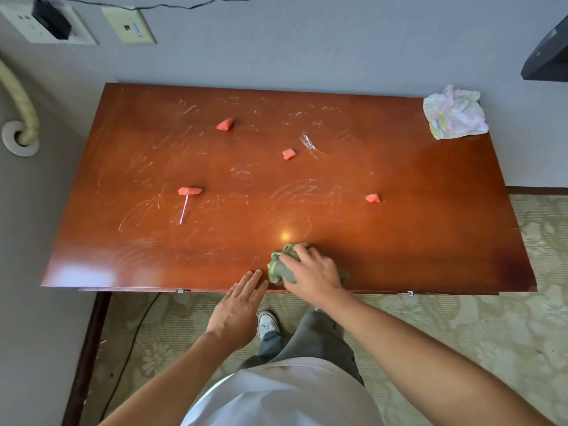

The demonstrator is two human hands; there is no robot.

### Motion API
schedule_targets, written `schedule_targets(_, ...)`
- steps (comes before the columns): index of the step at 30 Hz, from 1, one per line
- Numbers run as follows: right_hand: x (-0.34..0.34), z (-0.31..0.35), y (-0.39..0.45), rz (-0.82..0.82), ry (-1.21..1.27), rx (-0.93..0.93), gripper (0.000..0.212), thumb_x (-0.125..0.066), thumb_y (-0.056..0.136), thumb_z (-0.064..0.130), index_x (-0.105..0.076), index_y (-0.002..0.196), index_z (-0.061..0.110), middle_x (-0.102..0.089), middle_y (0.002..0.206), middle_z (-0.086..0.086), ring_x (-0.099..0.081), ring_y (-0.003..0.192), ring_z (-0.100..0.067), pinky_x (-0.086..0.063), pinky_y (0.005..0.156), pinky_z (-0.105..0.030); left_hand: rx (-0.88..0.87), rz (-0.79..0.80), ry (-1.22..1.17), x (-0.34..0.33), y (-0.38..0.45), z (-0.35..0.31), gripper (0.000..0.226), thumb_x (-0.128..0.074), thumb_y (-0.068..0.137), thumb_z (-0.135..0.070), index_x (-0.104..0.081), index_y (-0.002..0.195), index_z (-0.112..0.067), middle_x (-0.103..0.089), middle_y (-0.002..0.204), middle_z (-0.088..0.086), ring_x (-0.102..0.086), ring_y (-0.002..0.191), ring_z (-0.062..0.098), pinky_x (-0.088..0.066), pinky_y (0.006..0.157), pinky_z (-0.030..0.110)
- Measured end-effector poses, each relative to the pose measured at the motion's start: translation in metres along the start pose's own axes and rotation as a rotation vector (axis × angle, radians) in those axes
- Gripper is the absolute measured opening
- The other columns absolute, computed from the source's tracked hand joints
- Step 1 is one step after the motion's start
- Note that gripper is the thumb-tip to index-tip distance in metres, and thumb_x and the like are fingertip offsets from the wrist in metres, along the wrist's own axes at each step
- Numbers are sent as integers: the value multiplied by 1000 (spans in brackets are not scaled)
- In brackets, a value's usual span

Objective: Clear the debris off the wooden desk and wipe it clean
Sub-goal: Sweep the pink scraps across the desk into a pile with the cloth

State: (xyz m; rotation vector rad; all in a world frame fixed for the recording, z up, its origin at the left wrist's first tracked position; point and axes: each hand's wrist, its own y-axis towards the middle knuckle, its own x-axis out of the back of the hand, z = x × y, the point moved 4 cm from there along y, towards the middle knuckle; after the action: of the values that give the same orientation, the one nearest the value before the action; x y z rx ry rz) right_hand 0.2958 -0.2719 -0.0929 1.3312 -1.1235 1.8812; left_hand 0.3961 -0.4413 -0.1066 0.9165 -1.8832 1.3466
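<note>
Fingers (302, 252) of the right hand (310, 272) curl over a crumpled green cloth (278, 267) at the table's (415, 229) near edge. Left hand (236, 305) lies flat, fingertips on that edge. Four pink scraps, nearest (372, 198), are scattered beyond; a pale rag (455, 113) sits far right.

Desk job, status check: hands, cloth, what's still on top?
Right hand grips green cloth at near edge; left hand open beside it. Desk smeared. Four red scraps, pink stick, clear wrapper uncollected.

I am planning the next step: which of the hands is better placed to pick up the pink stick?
Probably the left hand: it is open and free, nearer the pink stick; the right hand holds the green cloth.
</note>
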Motion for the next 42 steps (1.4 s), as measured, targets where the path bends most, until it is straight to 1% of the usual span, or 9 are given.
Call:
schedule_targets(6,21,-79,-1,-198,127,-761,53,-64,92,60,-57,135,31,-51,129,-7,-57,115,-30,-47,71,-33,-2,-8,-24,1,2,-4,81,-43,98,-14,0,166,-21,22,171,0,19,158,18,5,127,33)
schedule_targets(14,-5,30,14,-34,-25,141,53,-69,87,47,-57,136,33,-54,135,-3,-61,109,-33,-54,74,-39,140,-169,50,0,-11,24,78,-46,90,-16,-23,164,-8,-15,172,11,-9,160,26,-2,128,43)
schedule_targets(21,10,16,14,-61,20,-443,63,-66,90,54,-51,144,26,-50,137,-13,-60,113,-36,-57,75,-38,172,0,35,1,-18,32,86,-39,96,-25,15,163,-20,31,167,3,26,156,25,13,127,46)
schedule_targets(24,-2,72,21,-53,39,-122,60,-82,73,47,-64,126,25,-59,124,-11,-66,96,-35,-56,63,-37,170,-45,25,2,-20,41,87,-42,91,-24,3,165,-18,18,171,2,22,155,23,15,126,43)
schedule_targets(27,-6,87,31,-3,34,128,56,-78,80,47,-61,130,30,-55,131,-5,-65,104,-32,-56,72,-39,210,-5,76,3,-31,54,85,-51,84,-24,-23,164,-15,-8,173,5,-1,159,24,1,128,49)
schedule_targets(32,10,21,29,-65,78,-400,58,-63,90,62,-52,140,34,-49,135,-6,-58,113,-27,-56,74,-32,200,44,69,9,-41,73,90,-72,75,-30,-42,157,-11,-26,168,6,-31,153,26,-34,119,56)
schedule_targets(35,6,36,24,-103,93,-597,60,-66,89,60,-56,139,30,-51,127,-10,-60,105,-31,-53,68,-34,144,82,36,10,-40,78,83,-44,96,-36,1,162,-16,16,167,-2,11,157,20,5,127,41)
schedule_targets(40,-16,144,40,-152,106,-154,61,-82,72,49,-62,126,28,-56,122,-8,-61,96,-32,-54,68,-37,31,-6,-21,18,-45,112,71,-44,84,-34,-51,150,-8,-41,162,9,-41,149,26,-26,124,38)
schedule_targets(42,-17,155,45,-186,115,-42,61,-81,74,50,-61,128,31,-56,128,-5,-62,99,-30,-57,72,-38,2,-29,60,25,-50,137,71,-47,83,-35,-54,148,-7,-47,158,12,-45,147,28,-19,124,38)
